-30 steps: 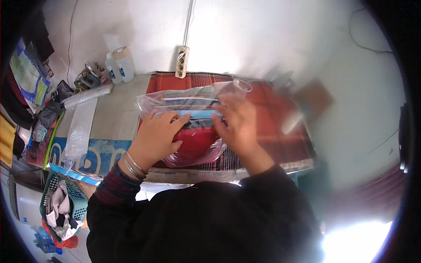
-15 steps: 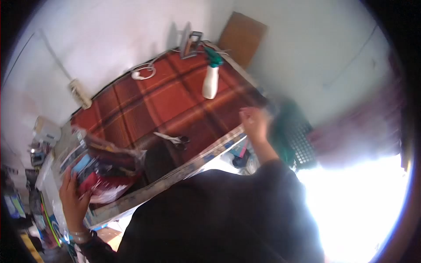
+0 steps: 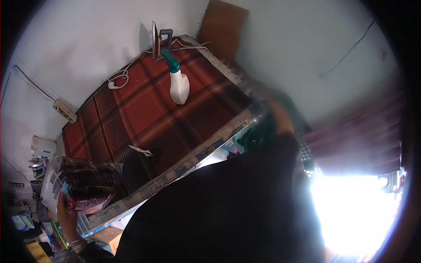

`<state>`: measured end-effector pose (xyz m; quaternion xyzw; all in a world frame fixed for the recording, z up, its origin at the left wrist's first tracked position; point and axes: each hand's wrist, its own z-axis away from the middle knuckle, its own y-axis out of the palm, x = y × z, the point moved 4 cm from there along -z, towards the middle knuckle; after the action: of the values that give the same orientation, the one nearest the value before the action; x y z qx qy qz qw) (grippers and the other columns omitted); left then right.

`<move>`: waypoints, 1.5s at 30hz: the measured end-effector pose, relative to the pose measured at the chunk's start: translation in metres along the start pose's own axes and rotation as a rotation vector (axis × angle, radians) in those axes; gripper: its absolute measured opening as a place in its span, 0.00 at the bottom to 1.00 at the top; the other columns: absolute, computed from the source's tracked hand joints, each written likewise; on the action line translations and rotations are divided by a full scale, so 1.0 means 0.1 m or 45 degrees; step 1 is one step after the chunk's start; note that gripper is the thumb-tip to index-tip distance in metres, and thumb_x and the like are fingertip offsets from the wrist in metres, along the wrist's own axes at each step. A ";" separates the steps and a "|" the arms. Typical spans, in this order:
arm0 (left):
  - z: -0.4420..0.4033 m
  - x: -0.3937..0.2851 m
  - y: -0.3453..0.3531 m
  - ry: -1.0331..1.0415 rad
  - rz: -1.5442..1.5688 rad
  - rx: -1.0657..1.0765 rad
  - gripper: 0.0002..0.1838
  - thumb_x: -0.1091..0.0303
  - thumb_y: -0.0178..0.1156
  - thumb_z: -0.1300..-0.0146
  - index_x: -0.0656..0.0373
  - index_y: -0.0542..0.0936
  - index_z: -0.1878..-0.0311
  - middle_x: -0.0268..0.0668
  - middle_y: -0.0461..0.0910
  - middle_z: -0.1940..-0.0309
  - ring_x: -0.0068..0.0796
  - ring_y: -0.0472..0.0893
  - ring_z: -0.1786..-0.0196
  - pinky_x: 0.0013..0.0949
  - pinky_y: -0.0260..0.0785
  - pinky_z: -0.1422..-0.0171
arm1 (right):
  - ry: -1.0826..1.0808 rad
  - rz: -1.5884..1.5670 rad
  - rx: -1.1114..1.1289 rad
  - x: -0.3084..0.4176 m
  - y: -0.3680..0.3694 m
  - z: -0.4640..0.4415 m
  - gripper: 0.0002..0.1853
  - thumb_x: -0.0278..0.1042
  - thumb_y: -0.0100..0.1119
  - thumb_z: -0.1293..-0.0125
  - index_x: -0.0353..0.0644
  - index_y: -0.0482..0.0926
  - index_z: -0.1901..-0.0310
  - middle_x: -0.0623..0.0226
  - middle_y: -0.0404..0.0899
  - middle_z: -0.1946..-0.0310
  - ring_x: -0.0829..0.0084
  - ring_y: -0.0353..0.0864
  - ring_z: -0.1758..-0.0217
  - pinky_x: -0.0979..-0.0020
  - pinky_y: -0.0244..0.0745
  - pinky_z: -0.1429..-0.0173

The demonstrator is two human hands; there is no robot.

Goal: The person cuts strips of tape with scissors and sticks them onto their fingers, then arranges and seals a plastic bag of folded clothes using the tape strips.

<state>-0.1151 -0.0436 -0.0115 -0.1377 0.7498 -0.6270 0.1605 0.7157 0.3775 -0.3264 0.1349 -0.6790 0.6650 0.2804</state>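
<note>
At the lower left, my left hand touches the near left side of a clear plastic bag with folded dark, blue and red cloth in it; its fingers are partly hidden. My right hand is blurred, past the table's right edge, near a green basket; its fingers cannot be made out. Scissors with light blades lie on the red plaid cloth between the bag and a white spray bottle with a green head.
An iron stands upright at the table's far corner, its white cord along the back edge. A brown board leans on the wall. A power strip is at the left. Below the table's front edge is a cardboard box.
The view has swung to the right, so the bag now appears at the lower left. My right hand has left the bag and moved out beyond the table's right edge. My left hand has stayed by the bag.
</note>
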 end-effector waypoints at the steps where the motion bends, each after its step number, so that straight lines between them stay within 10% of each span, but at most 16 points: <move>1: 0.01 0.03 0.01 0.034 0.037 -0.028 0.32 0.77 0.57 0.45 0.63 0.66 0.33 0.51 0.72 0.38 0.47 0.71 0.34 0.39 0.62 0.32 | -0.021 0.082 0.120 0.10 0.00 -0.10 0.30 0.63 0.49 0.35 0.44 0.78 0.46 0.52 0.78 0.47 0.54 0.75 0.42 0.57 0.68 0.41; 8: 0.02 0.08 0.04 0.011 0.014 -0.057 0.34 0.79 0.55 0.51 0.63 0.68 0.34 0.50 0.70 0.36 0.48 0.69 0.33 0.40 0.60 0.29 | -0.472 0.216 0.461 0.65 -0.08 -0.26 0.22 0.55 0.50 0.35 0.48 0.83 0.53 0.56 0.81 0.50 0.52 0.78 0.45 0.56 0.70 0.41; 12: 0.02 -0.03 0.01 0.075 -0.047 -0.072 0.32 0.77 0.57 0.50 0.65 0.70 0.37 0.51 0.71 0.37 0.51 0.68 0.33 0.43 0.59 0.28 | -0.309 0.792 -0.039 0.60 -0.32 -0.53 0.20 0.50 0.52 0.37 0.44 0.84 0.57 0.55 0.82 0.55 0.53 0.80 0.49 0.55 0.74 0.47; 17: 0.13 -0.22 -0.10 0.197 -0.065 -0.294 0.39 0.74 0.66 0.65 0.61 0.72 0.40 0.47 0.72 0.39 0.52 0.68 0.34 0.46 0.59 0.29 | -0.323 -0.361 -0.577 1.44 -1.29 0.64 0.20 0.45 0.57 0.34 0.33 0.82 0.54 0.57 0.83 0.56 0.63 0.79 0.53 0.60 0.71 0.48; 25: 0.18 0.04 -0.25 0.238 0.011 -0.299 0.35 0.60 0.69 0.56 0.57 0.73 0.41 0.44 0.69 0.36 0.41 0.65 0.30 0.55 0.51 0.27 | -0.752 -1.268 0.310 4.97 -0.39 2.84 0.13 0.29 0.59 0.35 0.35 0.79 0.50 0.63 0.82 0.57 0.74 0.77 0.48 0.71 0.72 0.46; 28: 0.15 0.10 -0.17 0.375 0.033 -0.267 0.35 0.57 0.70 0.53 0.55 0.72 0.40 0.39 0.67 0.33 0.37 0.66 0.30 0.56 0.46 0.25 | -1.707 -0.710 0.137 6.29 -0.27 4.02 0.19 0.23 0.63 0.44 0.36 0.79 0.49 0.58 0.81 0.50 0.60 0.77 0.42 0.61 0.69 0.37; 34: 0.13 0.29 -0.09 0.581 0.218 -0.379 0.37 0.56 0.73 0.55 0.59 0.72 0.41 0.43 0.72 0.38 0.39 0.71 0.35 0.54 0.52 0.27 | -2.304 0.266 -0.174 7.65 0.70 4.89 0.29 0.25 0.56 0.43 0.56 0.71 0.37 0.62 0.82 0.51 0.54 0.77 0.41 0.47 0.57 0.29; 38: 0.11 0.37 -0.08 0.657 0.340 -0.373 0.39 0.59 0.71 0.53 0.61 0.68 0.37 0.45 0.73 0.40 0.41 0.72 0.35 0.52 0.56 0.29 | -2.072 0.642 -0.114 7.69 1.04 4.62 0.26 0.26 0.51 0.40 0.56 0.72 0.38 0.67 0.83 0.53 0.59 0.78 0.42 0.46 0.54 0.28; 45: 0.06 0.43 -0.01 0.677 0.397 -0.310 0.37 0.57 0.67 0.47 0.65 0.67 0.36 0.46 0.73 0.39 0.43 0.70 0.34 0.47 0.58 0.29 | -1.712 -0.086 0.136 7.34 0.82 4.47 0.25 0.28 0.55 0.41 0.55 0.74 0.40 0.67 0.83 0.56 0.66 0.81 0.47 0.46 0.57 0.30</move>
<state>-0.1514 -0.0667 -0.0145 0.1291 0.8468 -0.5147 0.0354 -0.0119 0.0859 0.0357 0.5543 -0.6673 0.4599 -0.1896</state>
